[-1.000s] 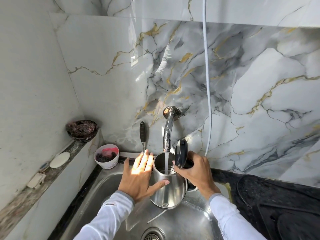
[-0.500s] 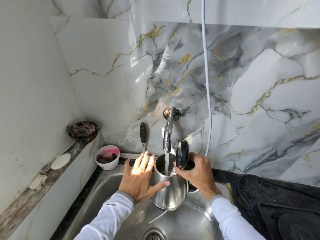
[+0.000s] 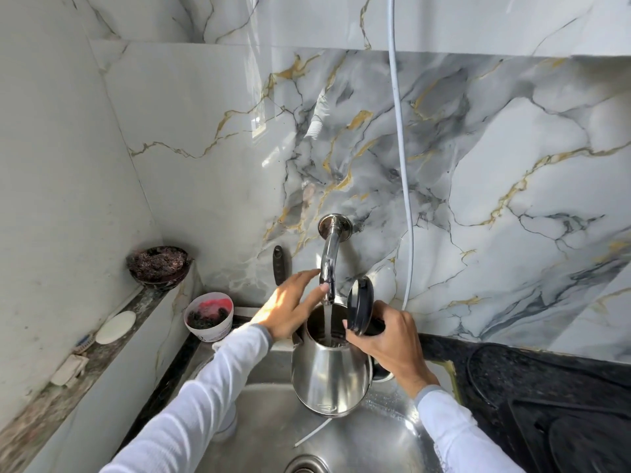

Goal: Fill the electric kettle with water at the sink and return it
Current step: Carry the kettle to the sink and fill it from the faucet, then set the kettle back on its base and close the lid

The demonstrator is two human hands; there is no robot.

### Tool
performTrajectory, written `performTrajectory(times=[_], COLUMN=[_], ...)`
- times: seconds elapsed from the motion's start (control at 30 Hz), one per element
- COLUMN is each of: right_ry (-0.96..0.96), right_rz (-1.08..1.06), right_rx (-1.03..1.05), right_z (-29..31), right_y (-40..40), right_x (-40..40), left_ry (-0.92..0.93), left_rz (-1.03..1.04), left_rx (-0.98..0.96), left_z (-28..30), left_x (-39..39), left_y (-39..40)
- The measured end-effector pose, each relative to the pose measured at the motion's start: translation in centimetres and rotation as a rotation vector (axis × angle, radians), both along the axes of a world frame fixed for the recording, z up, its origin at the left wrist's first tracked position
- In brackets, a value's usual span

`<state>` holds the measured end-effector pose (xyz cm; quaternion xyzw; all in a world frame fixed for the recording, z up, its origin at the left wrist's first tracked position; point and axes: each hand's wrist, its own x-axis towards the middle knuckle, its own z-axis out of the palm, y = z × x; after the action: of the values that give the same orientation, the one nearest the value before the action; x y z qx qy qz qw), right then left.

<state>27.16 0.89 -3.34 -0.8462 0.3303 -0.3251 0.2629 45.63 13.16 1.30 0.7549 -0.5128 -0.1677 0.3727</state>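
Holding the kettle [image 3: 329, 377] under the tap [image 3: 328, 268] with our right hand [image 3: 386, 339] gripping its handle, left hand [image 3: 290, 307] open beside the spout, we risk overfilling if the tap runs on.

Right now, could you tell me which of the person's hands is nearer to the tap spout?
Left. The left hand reaches up with its fingertips at the tap spout, apparently touching it. The right hand is lower and to the right, holding the kettle by its handle side.

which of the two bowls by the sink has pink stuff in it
The white bowl at the sink's corner; the dark bowl up on the ledge holds only brownish scrub material.
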Motion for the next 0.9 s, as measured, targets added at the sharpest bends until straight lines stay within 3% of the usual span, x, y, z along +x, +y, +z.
performTrajectory(times=[0.17, 0.33, 0.43, 0.5, 0.6, 0.77, 0.9], right_ry=[0.018, 0.012, 0.022, 0.033, 0.029, 0.039, 0.023], right_rz=[0.011, -0.007, -0.001, 0.001, -0.003, -0.008, -0.026], right_rx=[0.008, -0.005, -0.015, -0.027, -0.039, -0.043, -0.053], right_z=[-0.4, -0.5, -0.5, -0.4, -0.5, 0.2, 1.5], right_y=[-0.1, 0.1, 0.2, 0.3, 0.5, 1.0, 0.8], right_x=[0.0, 0.1, 0.0, -0.4, -1.5, -5.1, -9.3], left_ry=[0.027, -0.371, -0.505, -0.483, -0.31, -0.634, -0.771], left_rz=[-0.03, 0.241, 0.342, 0.3, 0.218, 0.05, 0.032], left_rx=[-0.031, 0.027, 0.071, 0.049, 0.024, 0.287, 0.32], left_z=[0.8, 0.9, 0.8, 0.5, -0.6, -3.0, -3.7], left_x=[1.0, -0.1, -1.4, -2.1, -3.5, -7.2, -11.8], left_y=[-1.9, -3.0, -3.1, -2.0, 1.6, 6.6, 7.4])
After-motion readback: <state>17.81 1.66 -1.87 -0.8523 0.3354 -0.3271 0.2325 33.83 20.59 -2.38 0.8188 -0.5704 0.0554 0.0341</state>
